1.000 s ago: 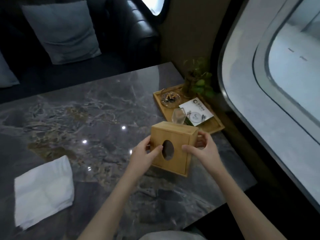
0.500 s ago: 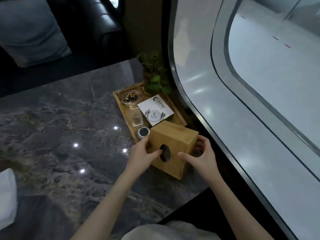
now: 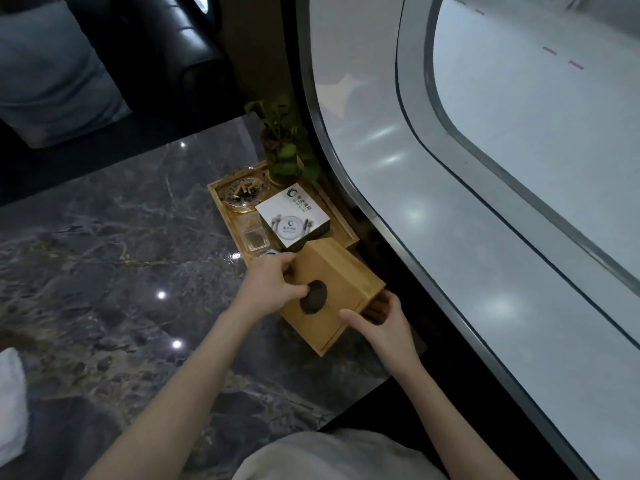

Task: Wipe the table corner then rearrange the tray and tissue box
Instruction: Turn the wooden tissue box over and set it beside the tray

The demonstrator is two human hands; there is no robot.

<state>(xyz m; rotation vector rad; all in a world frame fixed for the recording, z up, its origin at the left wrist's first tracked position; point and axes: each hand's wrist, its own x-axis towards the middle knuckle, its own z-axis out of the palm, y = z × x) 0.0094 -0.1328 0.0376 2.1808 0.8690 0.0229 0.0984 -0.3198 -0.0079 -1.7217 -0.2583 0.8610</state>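
Two hands, one box, one tray, one cloth. The cloth lies at 8 o'clock, white and folded, cut by the frame edge. The surface is dark grey marble with pale veins and light glints. At centre the left hand presses the box from its left, thumb by the oval hole on top; the right hand clasps its right end, fingers curled round the side — both closed on it. The box sits tilted at the near right corner, touching the tray at 12 o'clock. The tray holds one ashtray, one small clear dish, one white packet and one plant. Beyond — a dark sofa with a grey cushion, and a curved window at 2 o'clock.
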